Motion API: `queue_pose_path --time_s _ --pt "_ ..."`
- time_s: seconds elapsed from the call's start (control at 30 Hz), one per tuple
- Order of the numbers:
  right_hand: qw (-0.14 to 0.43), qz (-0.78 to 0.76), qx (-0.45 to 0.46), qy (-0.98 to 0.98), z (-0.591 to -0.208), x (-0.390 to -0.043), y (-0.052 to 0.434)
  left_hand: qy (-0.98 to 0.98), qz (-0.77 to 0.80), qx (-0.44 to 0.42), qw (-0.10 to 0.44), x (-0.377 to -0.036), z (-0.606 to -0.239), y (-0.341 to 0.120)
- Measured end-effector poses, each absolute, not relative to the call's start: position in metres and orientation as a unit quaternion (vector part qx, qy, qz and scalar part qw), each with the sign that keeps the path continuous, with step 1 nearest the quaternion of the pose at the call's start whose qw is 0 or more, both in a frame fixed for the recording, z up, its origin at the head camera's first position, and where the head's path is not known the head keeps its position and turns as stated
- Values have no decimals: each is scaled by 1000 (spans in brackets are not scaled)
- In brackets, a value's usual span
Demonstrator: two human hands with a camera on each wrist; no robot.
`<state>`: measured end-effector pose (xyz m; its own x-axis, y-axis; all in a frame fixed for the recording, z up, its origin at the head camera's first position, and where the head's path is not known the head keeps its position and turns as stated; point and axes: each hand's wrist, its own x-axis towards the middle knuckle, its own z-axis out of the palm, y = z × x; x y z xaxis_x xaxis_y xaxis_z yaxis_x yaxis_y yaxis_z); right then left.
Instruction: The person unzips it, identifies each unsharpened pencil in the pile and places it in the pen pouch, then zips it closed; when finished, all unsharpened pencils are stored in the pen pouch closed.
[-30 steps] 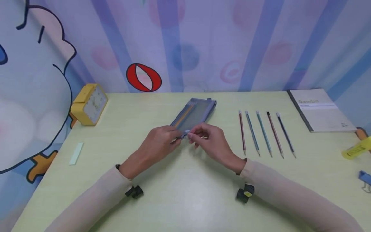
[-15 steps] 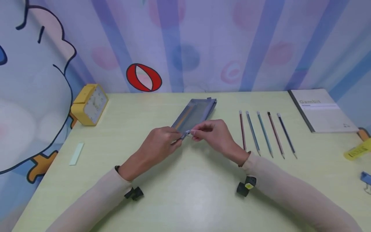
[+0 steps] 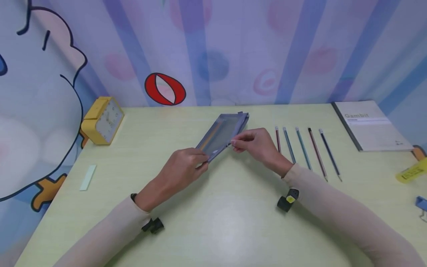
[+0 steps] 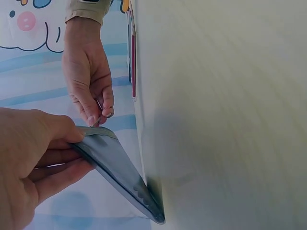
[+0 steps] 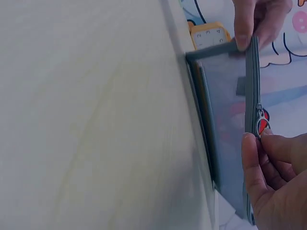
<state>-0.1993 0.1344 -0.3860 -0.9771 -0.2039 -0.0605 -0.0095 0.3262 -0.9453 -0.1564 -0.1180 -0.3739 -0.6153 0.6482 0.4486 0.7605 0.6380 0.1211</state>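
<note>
A grey-blue zip pencil case (image 3: pixel 230 129) with see-through sides is tilted above the table, its far end low and its near corner raised. Inside it lies an orange-yellow pencil (image 3: pixel 211 136), along the left side. My left hand (image 3: pixel 178 172) pinches the near corner between thumb and fingers. On the long right edge, my right hand (image 3: pixel 258 146) pinches the ring of the zip pull (image 5: pixel 262 125) between thumb and forefinger. Seen from the right wrist, the zip teeth (image 5: pixel 255 72) run in a straight line from the left hand's corner to the slider.
Several pencils (image 3: pixel 303 148) lie in a row to the right, partly behind the right hand. Beyond them are a notebook (image 3: pixel 371 128), a yellow cylindrical item (image 3: pixel 411 172) and a blue binder clip (image 3: pixel 421 202). On the left stand a yellow clock (image 3: pixel 103 120) and a pale green strip (image 3: pixel 88 178).
My right hand has drawn the zip pull along the case's edge, away from the left hand, to the right and farther back. The left hand keeps its grip on the corner.
</note>
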Motion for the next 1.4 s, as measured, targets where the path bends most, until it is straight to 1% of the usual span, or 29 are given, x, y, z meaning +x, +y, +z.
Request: queue_pose_path --time_s 0.27,0.6,0.77,0.93,1.17,1.4 --pt "78 -561 -57 822 -386 -217 150 -882 -175 -391 198 -153 -376 -123" --pt "55 -560 -39 826 -387 -243 174 -876 -205 -385 207 -153 -379 -131" --pt "49 -532 -35 845 -383 -251 191 -875 -217 -385 200 -152 -379 -135" --pt "28 -519 -24 854 -376 -259 206 -873 -222 -389 195 -152 -378 -138" --pt "34 -501 -15 865 -372 -264 212 -873 -202 -402 189 -153 -380 -138" --pt "27 -498 -19 866 -370 -258 216 -879 -200 -394 178 -160 -376 -139"
